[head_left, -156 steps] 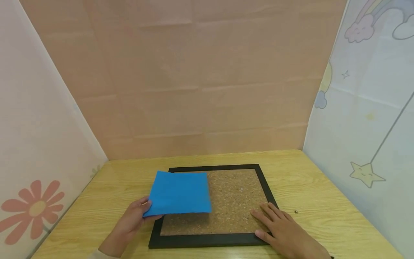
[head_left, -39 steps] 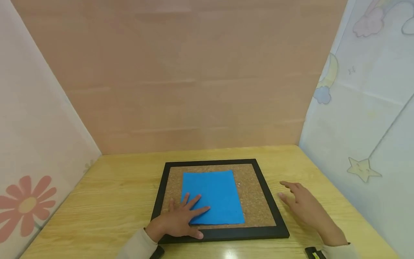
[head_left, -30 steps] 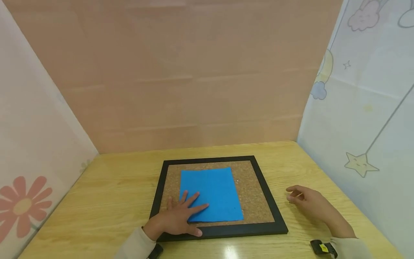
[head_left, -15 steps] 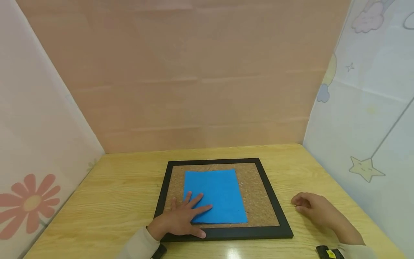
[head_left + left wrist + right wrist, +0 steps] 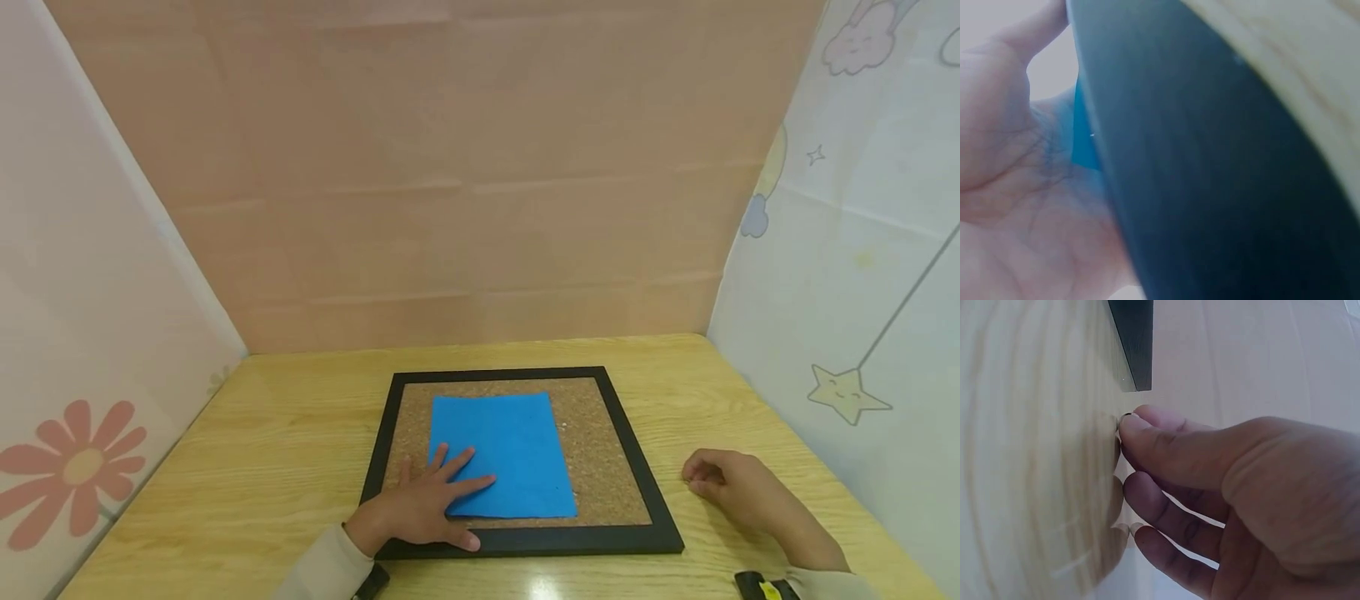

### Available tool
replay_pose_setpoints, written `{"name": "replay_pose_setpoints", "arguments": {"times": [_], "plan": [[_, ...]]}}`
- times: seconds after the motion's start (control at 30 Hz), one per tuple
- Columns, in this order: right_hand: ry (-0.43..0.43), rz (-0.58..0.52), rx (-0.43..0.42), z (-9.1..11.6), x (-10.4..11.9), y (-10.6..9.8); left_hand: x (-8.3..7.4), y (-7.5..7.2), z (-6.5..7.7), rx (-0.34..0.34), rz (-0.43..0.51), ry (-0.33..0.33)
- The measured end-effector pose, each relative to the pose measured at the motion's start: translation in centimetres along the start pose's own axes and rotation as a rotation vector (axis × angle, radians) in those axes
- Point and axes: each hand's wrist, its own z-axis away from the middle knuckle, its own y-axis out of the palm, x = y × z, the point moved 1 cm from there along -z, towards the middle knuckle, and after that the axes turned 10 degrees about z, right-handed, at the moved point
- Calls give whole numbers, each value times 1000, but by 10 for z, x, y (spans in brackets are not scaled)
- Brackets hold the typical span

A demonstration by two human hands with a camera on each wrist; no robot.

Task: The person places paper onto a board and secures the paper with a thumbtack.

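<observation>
A plain blue sheet lies flat on a black-framed cork board. My left hand rests with spread fingers over the sheet's lower left corner, its thumb across the front of the frame. The left wrist view shows the palm beside the dark frame edge. Right of the board, my right hand is low at the tabletop. Its thumb and index finger meet in the right wrist view, pinching a small metal thumbtack, mostly hidden by the fingertips; the other fingers curl loosely below.
The light wooden table carries the board near its middle. A pinkish-brown paper backdrop stands behind it, with patterned panels on the left and right. A tiny white speck shows on the cork beside the sheet.
The left hand carried the blue sheet onto the board and now lies spread on it. My right hand left the frame, moved right and closed thumb and finger on the small metal thumbtack.
</observation>
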Motion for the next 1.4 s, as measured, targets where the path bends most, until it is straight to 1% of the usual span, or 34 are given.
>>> {"name": "replay_pose_setpoints", "arguments": {"times": [0.23, 0.43, 0.7, 0.93, 1.17, 1.27, 1.4], "plan": [[4, 31, -19, 1, 0, 0, -4, 1, 1, 1, 6, -7], [31, 92, -44, 4, 2, -2, -6, 2, -1, 2, 3, -13], [15, 174, -118, 0, 5, -1, -3, 2, -2, 4, -11, -15], [53, 170, -87, -1, 7, -1, -3, 3, 1, -5, 2, -17], [41, 186, -93, 1, 7, -5, -2, 5, 0, 1, -9, -15], [56, 155, -94, 1, 7, -4, -2, 4, -1, 4, -23, -10], [106, 15, -69, -3, 5, 0, -2, 0, -1, 5, -41, -10]]}}
